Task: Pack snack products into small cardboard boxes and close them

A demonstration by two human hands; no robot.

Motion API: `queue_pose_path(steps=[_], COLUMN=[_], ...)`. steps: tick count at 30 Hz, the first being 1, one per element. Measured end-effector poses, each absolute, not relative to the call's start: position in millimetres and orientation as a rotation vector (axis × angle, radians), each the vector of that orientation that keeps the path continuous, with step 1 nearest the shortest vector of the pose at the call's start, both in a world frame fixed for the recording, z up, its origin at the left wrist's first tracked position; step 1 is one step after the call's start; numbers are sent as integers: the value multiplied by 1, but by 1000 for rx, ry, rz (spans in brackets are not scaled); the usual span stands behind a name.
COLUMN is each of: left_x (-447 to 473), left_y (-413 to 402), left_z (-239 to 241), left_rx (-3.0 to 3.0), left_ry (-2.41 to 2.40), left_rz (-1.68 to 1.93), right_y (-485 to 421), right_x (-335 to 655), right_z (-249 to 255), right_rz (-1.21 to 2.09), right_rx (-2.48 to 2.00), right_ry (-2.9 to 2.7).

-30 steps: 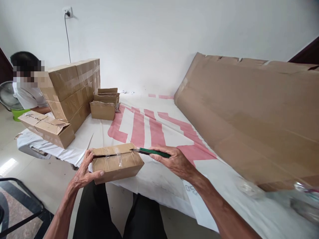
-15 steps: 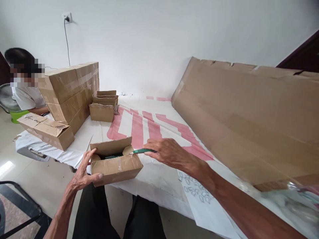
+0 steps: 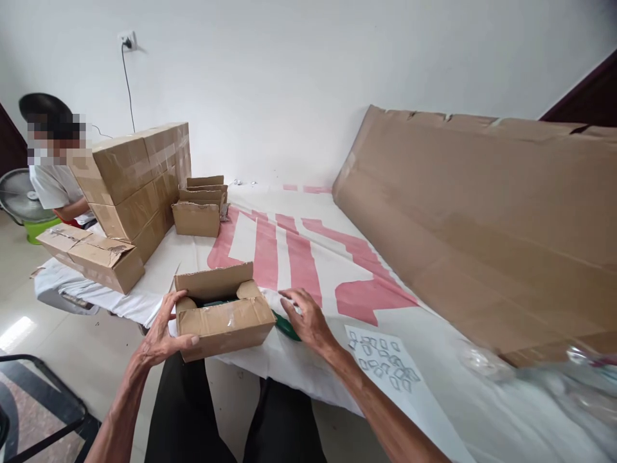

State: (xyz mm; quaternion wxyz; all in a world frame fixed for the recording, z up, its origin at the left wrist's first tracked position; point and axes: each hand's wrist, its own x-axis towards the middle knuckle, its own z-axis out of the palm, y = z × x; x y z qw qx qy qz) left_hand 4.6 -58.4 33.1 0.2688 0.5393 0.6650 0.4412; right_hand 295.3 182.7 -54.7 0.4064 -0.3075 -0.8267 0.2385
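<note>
Two hands: both are at the open box (image 3: 236, 339), which sits on the cloth-covered table (image 3: 308, 196), right by its near edge.
Left hand (image 3: 161, 331): wraps the box's left end; the fingers are apart at the rear corner and the thumb presses the front, pinching the cardboard between them.
Right hand (image 3: 311, 325): just off the box's right end; forefinger and thumb are spread with nothing between them, while the other fingers are partly hidden.
Green tool (image 3: 286, 326): beside the box's right end, partly covered by the right hand; I cannot tell whether a hidden finger touches it, and no blade shows.
Flaps: the rear flap (image 3: 214, 276) stands up, the front flap (image 3: 207, 319) lies inward across the opening.
Contents (image 3: 216, 302): dark green, too shaded to name.
Steadying: a firm left hold on the wall, rather than on a flap, should stop the box slipping over the near edge.
Opening: the front flap is best eased back by its free rim, gently where tape crosses it, so the cardboard does not tear.
Tool care: its tip should point away from both hands, well back from the edge.
Left corner: a closed box (image 3: 91, 254), beside stacked cartons (image 3: 128, 167).
</note>
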Motion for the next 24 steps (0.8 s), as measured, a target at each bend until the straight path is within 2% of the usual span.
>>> queue_pose_path(steps=[4,8,12,18,24], left_x=[3,3,3,2,1], left_y=[-57,-57,-56,-56,-57], left_z=[30,30,31,29,25], left_rx=[1442,1455,1446,1438,1453], left_ry=[1814,1783,1783,1786,1787], left_rz=[1182,1193,1196,1205,1204], right_y=[167,145,139,139,137], right_x=[268,236,222,222,219], right_z=[13,48,54,49,33], right_rz=[557,530,593,733,549], right_rx=[-440,-236,-233,-226,-107], right_ry=[-2197,-2513,-2658,-2465,-2354])
